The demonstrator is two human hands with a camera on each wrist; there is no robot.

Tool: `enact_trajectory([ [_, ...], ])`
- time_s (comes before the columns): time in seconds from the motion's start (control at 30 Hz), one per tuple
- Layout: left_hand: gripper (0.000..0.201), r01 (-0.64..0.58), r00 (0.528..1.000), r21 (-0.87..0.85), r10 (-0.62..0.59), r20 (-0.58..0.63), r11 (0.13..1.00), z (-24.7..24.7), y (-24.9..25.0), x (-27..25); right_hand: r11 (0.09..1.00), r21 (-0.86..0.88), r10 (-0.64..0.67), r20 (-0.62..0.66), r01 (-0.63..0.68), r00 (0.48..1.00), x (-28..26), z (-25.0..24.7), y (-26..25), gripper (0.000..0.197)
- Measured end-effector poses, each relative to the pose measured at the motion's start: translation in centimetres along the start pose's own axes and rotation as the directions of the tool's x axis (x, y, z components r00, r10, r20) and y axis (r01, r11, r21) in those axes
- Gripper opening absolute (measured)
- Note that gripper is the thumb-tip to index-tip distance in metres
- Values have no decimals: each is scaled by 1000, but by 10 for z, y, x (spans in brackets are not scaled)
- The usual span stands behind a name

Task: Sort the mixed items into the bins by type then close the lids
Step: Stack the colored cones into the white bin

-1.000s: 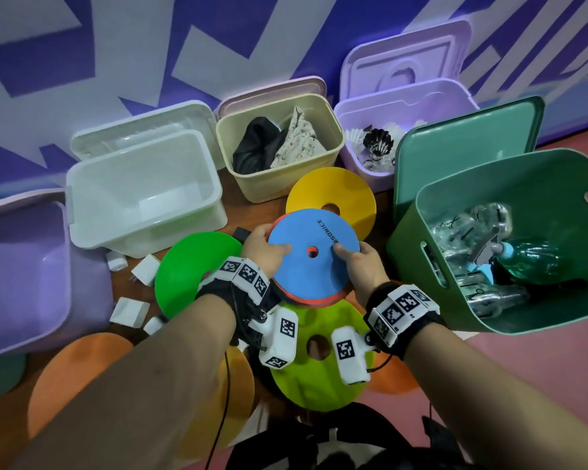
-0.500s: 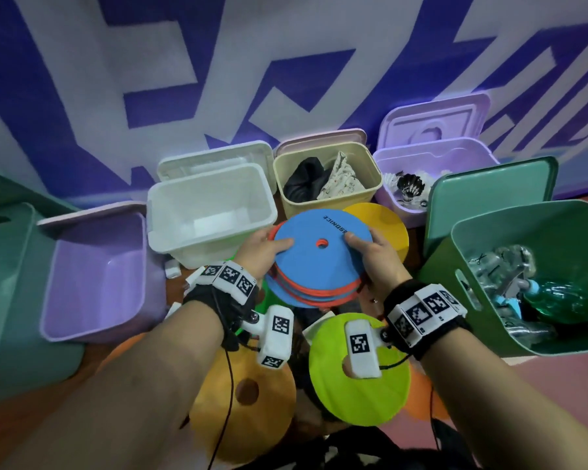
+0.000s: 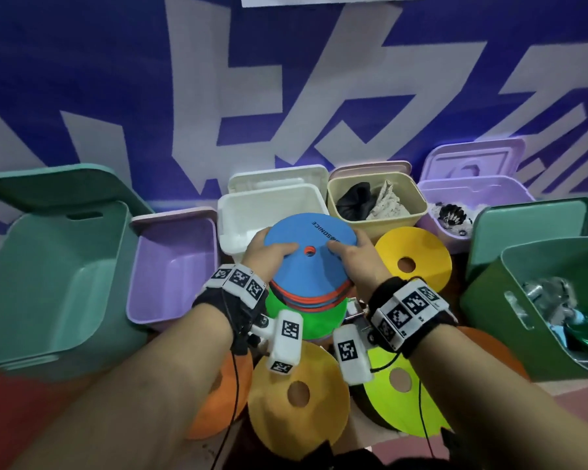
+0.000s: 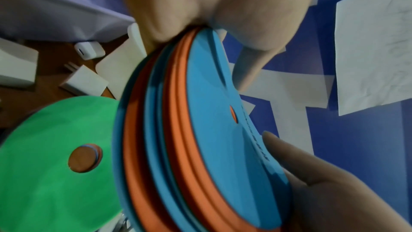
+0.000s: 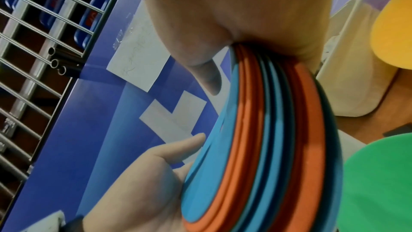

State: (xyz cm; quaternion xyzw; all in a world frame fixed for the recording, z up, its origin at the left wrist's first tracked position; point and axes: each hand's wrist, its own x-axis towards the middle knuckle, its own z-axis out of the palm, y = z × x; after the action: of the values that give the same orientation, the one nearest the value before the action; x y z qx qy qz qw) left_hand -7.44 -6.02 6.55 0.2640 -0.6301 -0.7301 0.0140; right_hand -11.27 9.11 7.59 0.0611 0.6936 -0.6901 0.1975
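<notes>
1. The left hand [image 3: 265,254] clamps the 9 o'clock edge of a stack of discs [image 3: 311,266], thumb laid flat across the blue top face, the other fingers tucked under the rim.
2. The right hand [image 3: 355,256] mirrors it at 3 o'clock: thumb on top pointing toward the centre hole, fingers beneath. Both forearms reach forward, wrists wrapped in black bands with printed marker tags.
3. The stack is held in the air, tilted with its far edge higher, in front of the white bin [image 3: 272,212] and above a green disc [image 3: 306,315].
4. The wrist views show the stack's edge as alternating blue and orange layers, thin, matte and slightly domed; how many there are is hard to count through the blur.
5. The top disc is smooth blue with black lettering near 12 o'clock and a small round hole showing orange below.
6. Loose discs lie around on the floor: a yellow disc [image 3: 418,247] at 3 o'clock of the stack, an amber disc [image 3: 299,412] at 6 o'clock, a lime disc [image 3: 408,398] at 5 o'clock.
7. Open plastic bins stand in a row: a teal bin [image 3: 48,273] at 9 o'clock, a lilac bin [image 3: 170,266] beside it, a beige bin [image 3: 377,205] holding cloth at 1 o'clock, and a dark green bin [image 3: 537,307] at 3 o'clock.
</notes>
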Motion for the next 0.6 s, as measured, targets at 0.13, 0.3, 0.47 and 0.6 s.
enact_trajectory([
  [0.13,35,-4,998,6,4,-61,1000,-19,11,1,998,-49,-37,30,39,999,4,22,-7,37],
  [0.3,63,7,987,4,-7,-158,1000,-38,20,16,992,-117,-41,48,46,998,20,46,-11,42],
  [0.47,33,32,982,41,-24,-185,999,-47,31,38,991,-132,-15,42,20,999,44,59,-22,34],
  [0.6,24,47,984,85,-32,-177,995,-47,42,63,992,-127,13,14,-11,1000,72,65,-32,30],
])
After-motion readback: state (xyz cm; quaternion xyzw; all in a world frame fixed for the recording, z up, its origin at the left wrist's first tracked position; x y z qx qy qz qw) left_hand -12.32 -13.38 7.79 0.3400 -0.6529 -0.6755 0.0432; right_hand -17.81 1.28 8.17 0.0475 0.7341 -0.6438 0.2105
